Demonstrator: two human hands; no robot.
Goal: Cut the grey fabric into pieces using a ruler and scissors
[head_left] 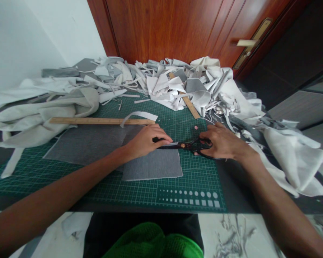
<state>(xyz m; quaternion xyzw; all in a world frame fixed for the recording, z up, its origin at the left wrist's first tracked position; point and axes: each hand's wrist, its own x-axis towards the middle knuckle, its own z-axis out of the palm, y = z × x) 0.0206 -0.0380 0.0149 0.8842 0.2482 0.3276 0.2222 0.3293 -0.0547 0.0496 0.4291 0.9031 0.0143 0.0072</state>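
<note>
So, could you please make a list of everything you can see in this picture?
black scissors: one, black with copper-coloured pivot, under right hand, tips at left hand
grey fabric pieces: two, grey, overlapping on the mat
cutting mat: one, green with printed grid, on the work surface
wooden rulers: two, light wood, one on the mat, one in the heap
fabric scrap heap: one, white and grey, behind and beside the mat
door: one, reddish-brown wood, behind the heap
door handle: one, pale metal, on the door, upper right
wall: one, white, upper left
green mesh cloth: one, green, bottom edge of view
left hand: one, on the grey fabric
right hand: one, on the scissors handles
</note>
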